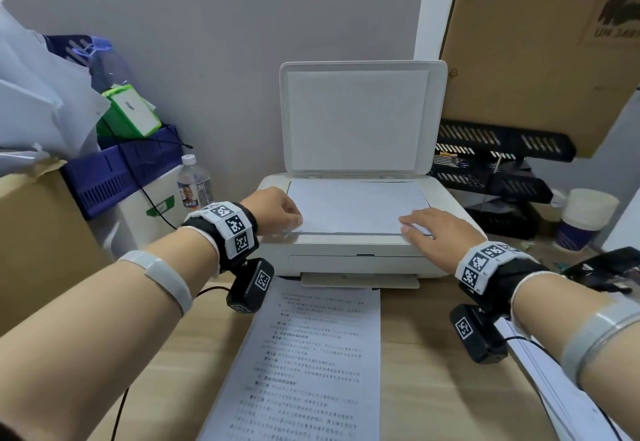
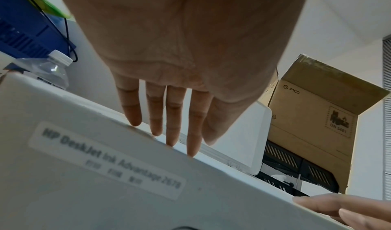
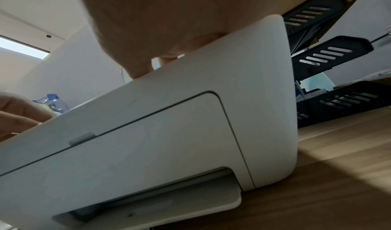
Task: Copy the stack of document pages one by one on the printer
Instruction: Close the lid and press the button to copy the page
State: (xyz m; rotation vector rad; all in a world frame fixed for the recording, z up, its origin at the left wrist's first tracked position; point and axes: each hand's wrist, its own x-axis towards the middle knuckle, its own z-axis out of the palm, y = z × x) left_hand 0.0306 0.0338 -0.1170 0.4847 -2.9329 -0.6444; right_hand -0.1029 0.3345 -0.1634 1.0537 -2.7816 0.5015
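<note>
Mid-cycle: blank-side-up page [image 1: 356, 205] seated on glass of HP DeskJet printer [image 1: 360, 260], lid [image 1: 358, 116] raised, left hand [image 1: 277, 210] and right hand [image 1: 434, 234] flat, fingers extended, on its near corners; printed stack [image 1: 304, 368] at desk's near edge uncopied.

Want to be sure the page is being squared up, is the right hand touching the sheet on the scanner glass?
Touching. In the head view the right hand lies flat with its fingers on the near right corner of the sheet.
</note>
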